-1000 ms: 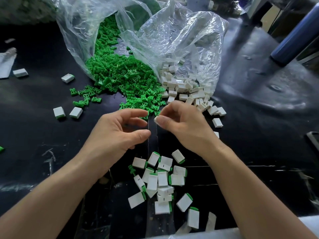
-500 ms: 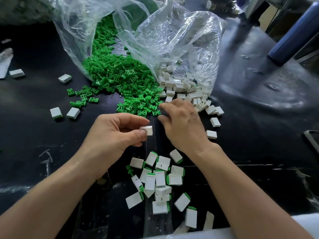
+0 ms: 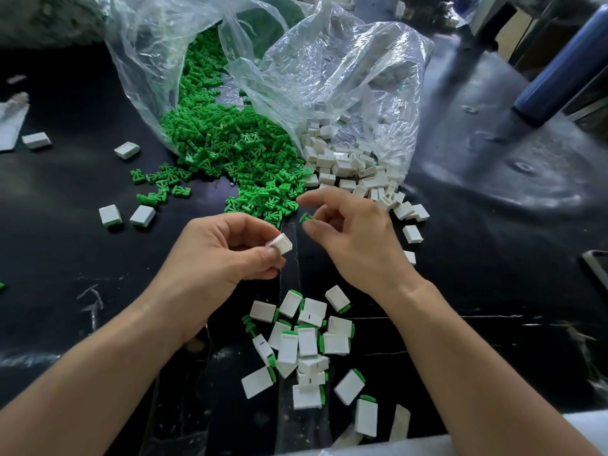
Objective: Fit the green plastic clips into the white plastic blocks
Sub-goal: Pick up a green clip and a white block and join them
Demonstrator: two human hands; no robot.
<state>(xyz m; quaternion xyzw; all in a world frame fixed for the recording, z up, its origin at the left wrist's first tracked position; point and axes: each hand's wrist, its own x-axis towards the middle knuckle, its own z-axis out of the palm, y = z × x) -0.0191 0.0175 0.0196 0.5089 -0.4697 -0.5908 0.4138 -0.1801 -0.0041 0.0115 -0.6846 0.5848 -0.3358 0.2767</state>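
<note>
My left hand (image 3: 223,255) pinches a white plastic block (image 3: 281,244) between thumb and fingers, held above the black table. Just to its right, my right hand (image 3: 352,238) holds a green clip (image 3: 306,217) in curled fingers, a short gap from the block. A heap of loose green clips (image 3: 230,153) spills from a clear bag behind the hands. Beside it lies a pile of empty white blocks (image 3: 348,169). Several blocks with green clips fitted (image 3: 306,343) lie in a cluster near the table's front edge, between my forearms.
Two clear plastic bags (image 3: 329,60) lie open at the back. Stray white blocks (image 3: 126,215) and a few green clips (image 3: 161,185) sit at the left. A blue cylinder (image 3: 566,60) stands at the far right. The table (image 3: 493,258) is black and glossy.
My right hand drew back from the green heap with a clip in its fingers. My left hand now holds the white block a little higher, turned toward the clip.
</note>
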